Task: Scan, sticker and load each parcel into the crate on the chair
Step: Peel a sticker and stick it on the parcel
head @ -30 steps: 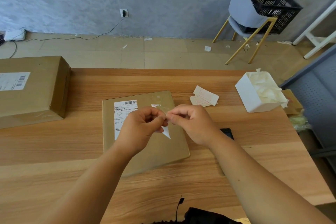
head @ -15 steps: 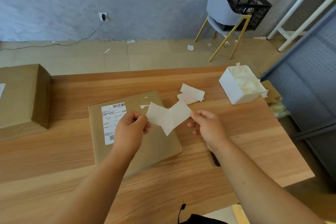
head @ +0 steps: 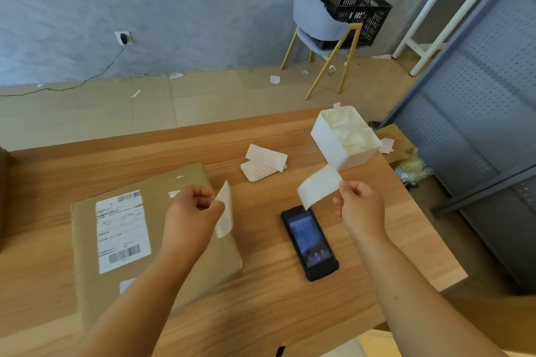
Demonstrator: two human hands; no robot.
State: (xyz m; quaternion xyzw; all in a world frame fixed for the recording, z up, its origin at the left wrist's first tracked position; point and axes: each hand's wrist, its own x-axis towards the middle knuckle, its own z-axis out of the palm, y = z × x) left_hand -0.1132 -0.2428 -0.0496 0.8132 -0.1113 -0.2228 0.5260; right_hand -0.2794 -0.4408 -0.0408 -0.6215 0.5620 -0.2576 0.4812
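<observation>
"Parcel, where?"
"Flat on the tabletop, beneath the left hand, which pinches a white slip."
"Right hand?"
"Pinching a second slip (above the phone); hands apart."

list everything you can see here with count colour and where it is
parcel: 1, brown with white label, flat on the table, left of centre
left paper piece: 1, white, held over the parcel's right edge
right paper piece: 1, white, held just in front of the bin
handheld device: 1, black, screen up, on the table between the hands
paper slips: small stack, white with red print, beyond the device
bin: 1, white, table's far right
crate: 1, black, on the chair
chair: 1, blue-grey, gold legs, by the wall
table: 1, light wood
rack: 1, grey, right
left hand: pinches left paper piece
right hand: pinches right paper piece
</observation>
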